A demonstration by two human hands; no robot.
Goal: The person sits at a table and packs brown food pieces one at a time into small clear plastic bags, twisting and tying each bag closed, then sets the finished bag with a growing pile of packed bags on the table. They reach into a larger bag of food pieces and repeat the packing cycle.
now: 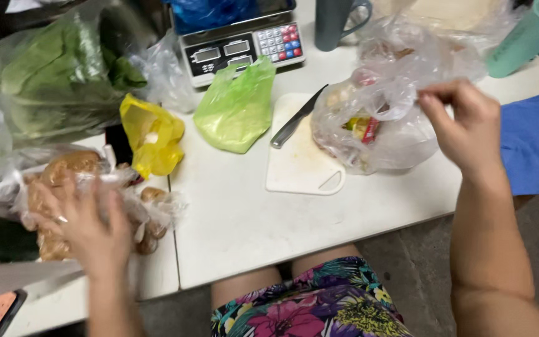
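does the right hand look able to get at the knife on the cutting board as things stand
Probably yes: the right hand pinches the clear bag beside the knife, whose handle lies uncovered on the cutting board.

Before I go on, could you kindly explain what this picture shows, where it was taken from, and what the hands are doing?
There is no machine here: a person wears a camera on the head, looking down at their own bare hands and lap. The left hand rests on a clear bag of brown lumpy produce. The right hand pinches the edge of a clear plastic bag holding packaged items, a light grip. On the white table lie a white cutting board with a knife, green and yellow bags, bagged leafy greens and a weighing scale.
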